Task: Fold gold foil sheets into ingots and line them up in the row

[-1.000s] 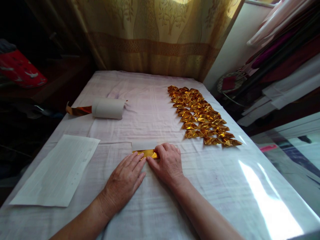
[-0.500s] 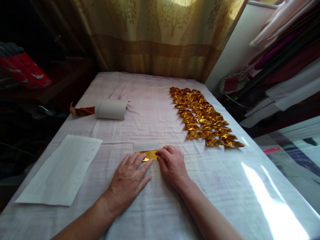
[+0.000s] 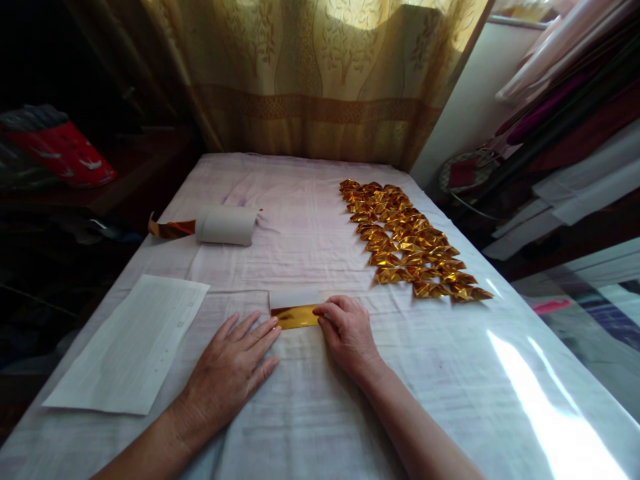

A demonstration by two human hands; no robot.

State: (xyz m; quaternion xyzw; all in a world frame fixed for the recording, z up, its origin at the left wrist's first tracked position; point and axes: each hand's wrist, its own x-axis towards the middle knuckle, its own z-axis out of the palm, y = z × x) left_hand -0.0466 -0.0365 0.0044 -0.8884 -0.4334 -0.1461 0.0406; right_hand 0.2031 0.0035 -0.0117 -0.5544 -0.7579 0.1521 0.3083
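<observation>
One gold strip (image 3: 299, 317) is best aligned squarely, its right end pinched by the right hand (image 3: 349, 333), the left hand (image 3: 230, 363) spread flat.

Toward seven o'clock, the left forearm (image 3: 150, 437) is bare, like the left hand (image 3: 227, 363), fine creases at its wrist. Toward five o'clock, the right forearm (image 3: 407, 417) is bare too, narrowing toward the bare right hand (image 3: 350, 335).

1 head-worn camera looks forward and down.

Gap between roll (image 3: 226, 225) and gold foldings (image 3: 416, 255)
</observation>
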